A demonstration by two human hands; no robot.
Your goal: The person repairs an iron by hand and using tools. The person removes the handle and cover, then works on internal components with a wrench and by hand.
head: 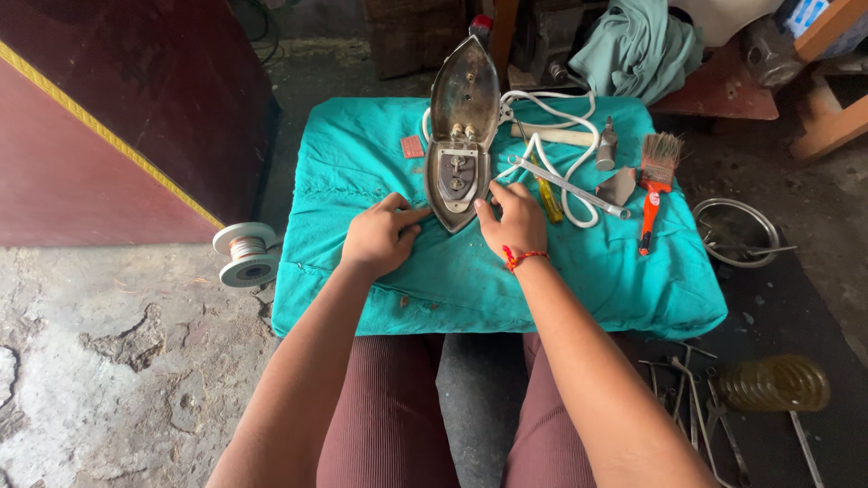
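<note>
An opened clothes-iron base, metal and pointed, lies on a teal cloth-covered cushion in front of me. My left hand rests on the cloth with its fingers touching the iron's near left edge. My right hand, with a red thread bracelet on the wrist, touches the iron's near right edge, fingers apart. Neither hand grips anything. A white cord loops to the right of the iron. A yellow-handled screwdriver and a metal wrench lie just beyond my right hand.
A brush with an orange handle, a wooden-handled hammer and a small reddish tile lie on the cloth. A wire spool sits on the left floor. A metal bowl, pliers and coiled tube lie right. A dark red cabinet stands left.
</note>
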